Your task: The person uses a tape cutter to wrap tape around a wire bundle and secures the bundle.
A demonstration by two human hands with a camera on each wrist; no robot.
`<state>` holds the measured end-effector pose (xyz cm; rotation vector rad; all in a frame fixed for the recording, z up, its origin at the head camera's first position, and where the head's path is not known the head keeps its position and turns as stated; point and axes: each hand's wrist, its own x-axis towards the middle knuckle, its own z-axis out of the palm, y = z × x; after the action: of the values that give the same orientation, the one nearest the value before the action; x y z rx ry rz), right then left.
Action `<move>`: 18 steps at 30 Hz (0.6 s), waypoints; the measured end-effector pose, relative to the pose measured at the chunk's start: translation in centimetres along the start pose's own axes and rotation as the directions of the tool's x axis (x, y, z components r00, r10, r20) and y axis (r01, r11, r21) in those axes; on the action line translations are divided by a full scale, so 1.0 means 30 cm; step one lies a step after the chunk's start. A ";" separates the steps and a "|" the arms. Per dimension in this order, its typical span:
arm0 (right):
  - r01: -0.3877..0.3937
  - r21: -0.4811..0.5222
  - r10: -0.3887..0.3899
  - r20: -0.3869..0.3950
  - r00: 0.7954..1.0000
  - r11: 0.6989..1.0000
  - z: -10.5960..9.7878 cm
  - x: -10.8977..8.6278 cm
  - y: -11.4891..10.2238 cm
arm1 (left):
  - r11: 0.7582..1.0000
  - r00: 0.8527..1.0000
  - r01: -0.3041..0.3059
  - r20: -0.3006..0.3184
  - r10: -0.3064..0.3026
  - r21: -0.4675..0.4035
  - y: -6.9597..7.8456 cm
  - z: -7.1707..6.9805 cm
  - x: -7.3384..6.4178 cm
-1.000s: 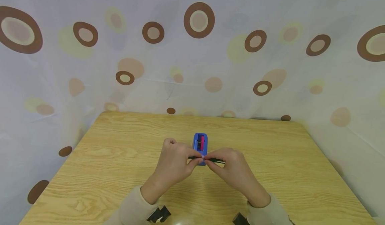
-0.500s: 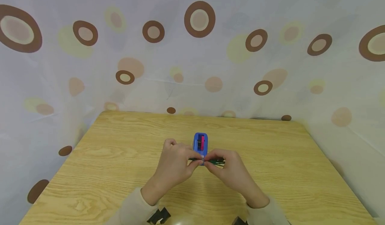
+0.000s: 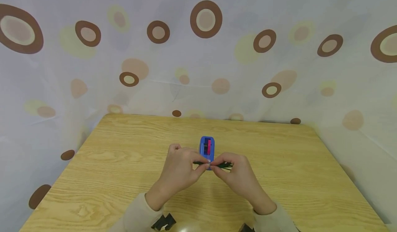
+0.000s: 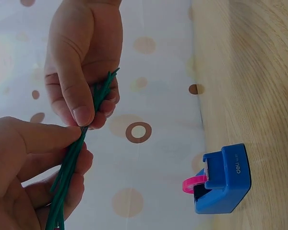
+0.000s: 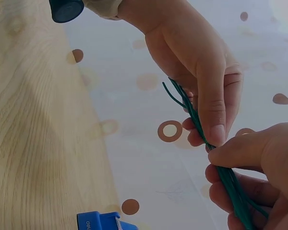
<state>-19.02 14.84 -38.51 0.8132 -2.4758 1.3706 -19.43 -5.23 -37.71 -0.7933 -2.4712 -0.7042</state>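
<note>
In the head view, a bundle of thin green strands point(image 3: 225, 165) is held crosswise over the table by both hands. My left hand point(image 3: 181, 168) pinches it between thumb and fingers near its middle. Right beside it, my right hand point(image 3: 241, 173) pinches the same bundle, thumb tip close to the other thumb. The left wrist view shows the green strands point(image 4: 66, 177) lying along the fingers, with loose ends splayed past the far hand. Whether anything is wrapped round them under the fingertips is hidden.
A blue tape dispenser point(image 3: 206, 148) with a pink roll core stands on the wooden table point(image 3: 124, 149) just beyond the hands. A patterned cloth point(image 3: 183, 63) hangs behind and beside the table. Dark devices sit at both wrists.
Both hands stay nearly in place on the bundle. The green strands shift slightly between the fingers, their ends spreading a little differently at the right.
</note>
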 end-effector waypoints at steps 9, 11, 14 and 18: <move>0.124 -0.090 -0.131 -0.083 0.988 0.988 0.010 -0.001 0.004 | 0.999 0.999 0.033 0.015 -0.033 -0.011 0.006 -0.015 0.007; 0.157 -0.125 -0.170 -0.098 0.981 0.980 0.010 -0.001 0.007 | 0.999 0.999 0.035 0.012 -0.035 -0.029 0.006 -0.016 0.008; 0.196 -0.161 -0.215 -0.111 0.970 0.967 0.010 0.000 0.009 | 0.997 0.999 0.037 0.009 -0.036 -0.061 0.003 -0.013 0.010; 0.251 -0.227 -0.285 -0.127 0.950 0.941 0.010 0.001 0.013 | 0.994 0.999 0.047 0.018 -0.045 -0.095 0.002 -0.014 0.015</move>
<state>-19.23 14.76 -38.94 0.9150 -2.2397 1.0198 -19.62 -5.27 -37.11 -0.7817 -2.4932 -0.8412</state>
